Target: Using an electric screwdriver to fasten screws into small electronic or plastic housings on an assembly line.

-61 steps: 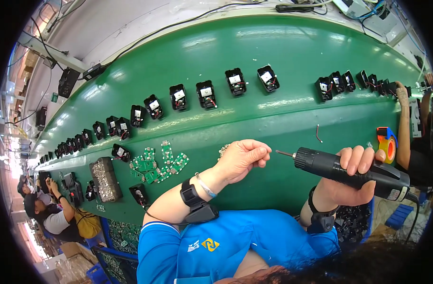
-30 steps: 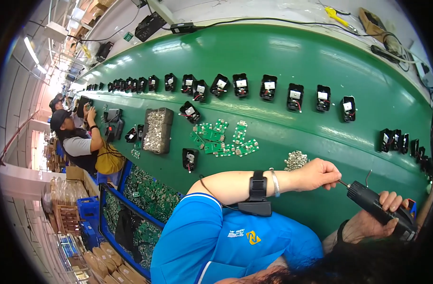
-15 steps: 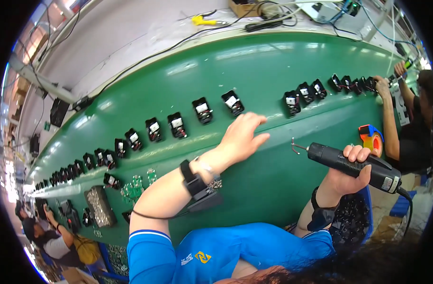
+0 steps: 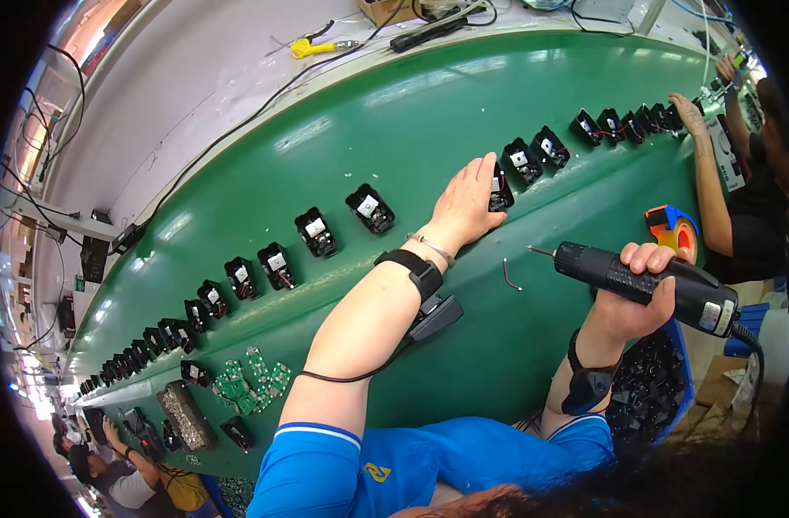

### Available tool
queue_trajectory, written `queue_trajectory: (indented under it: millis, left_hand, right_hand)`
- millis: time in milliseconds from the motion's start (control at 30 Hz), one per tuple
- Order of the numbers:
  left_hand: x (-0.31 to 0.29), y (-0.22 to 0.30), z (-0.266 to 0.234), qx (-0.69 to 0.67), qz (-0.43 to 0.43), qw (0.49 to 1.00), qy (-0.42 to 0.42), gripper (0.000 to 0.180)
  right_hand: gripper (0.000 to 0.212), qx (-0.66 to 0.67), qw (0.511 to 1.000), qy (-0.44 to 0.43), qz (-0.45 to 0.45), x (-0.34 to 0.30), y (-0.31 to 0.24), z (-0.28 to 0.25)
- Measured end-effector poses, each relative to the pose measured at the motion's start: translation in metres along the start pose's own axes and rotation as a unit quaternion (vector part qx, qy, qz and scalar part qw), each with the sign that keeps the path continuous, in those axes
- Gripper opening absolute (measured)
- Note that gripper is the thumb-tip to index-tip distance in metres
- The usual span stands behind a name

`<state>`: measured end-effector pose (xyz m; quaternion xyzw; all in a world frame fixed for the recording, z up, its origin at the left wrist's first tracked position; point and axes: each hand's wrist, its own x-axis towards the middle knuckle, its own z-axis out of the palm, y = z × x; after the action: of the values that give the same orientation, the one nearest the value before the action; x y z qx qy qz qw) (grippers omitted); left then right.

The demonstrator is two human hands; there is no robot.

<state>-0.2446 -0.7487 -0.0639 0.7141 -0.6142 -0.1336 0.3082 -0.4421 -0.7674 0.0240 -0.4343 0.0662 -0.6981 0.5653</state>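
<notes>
Head view: a long green table (image 4: 343, 147) is shown, bearing a curved row of small black housings, each with a white insert and short wires. The left hand (image 4: 468, 203) is laid flat, fingers extended, on one black housing (image 4: 499, 192) in the row; whether the part is actually pinched cannot be told, since the palm hides most of it. The right hand (image 4: 638, 289) is closed firmly around a black electric screwdriver (image 4: 645, 278), held level with its bit directed toward the left hand and well short of the housing. A loose wire offcut (image 4: 508, 274) lies on the table between the two hands. Neighbouring housings (image 4: 533, 155) stand just to the right of the steadied one. Green circuit boards (image 4: 248, 384) are heaped lower left, and a co-worker's arm (image 4: 710, 173) reaches in at the right. The step in hand is judged to be the steadying of a housing for fastening; the next move would call for the bit to be brought over and seated squarely on the screw.
</notes>
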Motion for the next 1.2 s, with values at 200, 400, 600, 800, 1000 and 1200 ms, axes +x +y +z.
queue_trajectory:
  millis: [200,400,600,800,1000,1200]
  left_hand:
    - [-0.052,0.012,-0.036,-0.066,0.006,0.998,-0.009,0.083]
    - [-0.149,0.02,-0.072,-0.092,-0.039,0.995,-0.027,0.089]
    - [-0.188,0.016,-0.063,-0.096,-0.047,0.994,0.012,0.095]
    - [-0.189,0.014,-0.061,-0.094,-0.022,0.995,0.039,0.097]
    - [-0.188,0.012,-0.06,-0.107,-0.026,0.993,0.047,0.097]
    - [-0.186,0.014,-0.06,-0.114,-0.031,0.992,0.047,0.097]
  right_hand:
    - [0.035,0.031,0.999,0.012,0.034,-0.013,-0.004,0.006]
    - [0.039,0.113,0.989,-0.011,0.096,-0.044,-0.008,0.037]
    - [0.038,0.113,0.979,-0.055,0.163,-0.073,0.0,0.071]
    - [0.037,0.052,0.979,-0.103,0.166,-0.088,0.015,0.075]
    - [0.041,0.036,0.978,-0.113,0.171,-0.09,0.024,0.073]
    - [0.036,0.038,0.974,-0.133,0.177,-0.09,0.027,0.074]
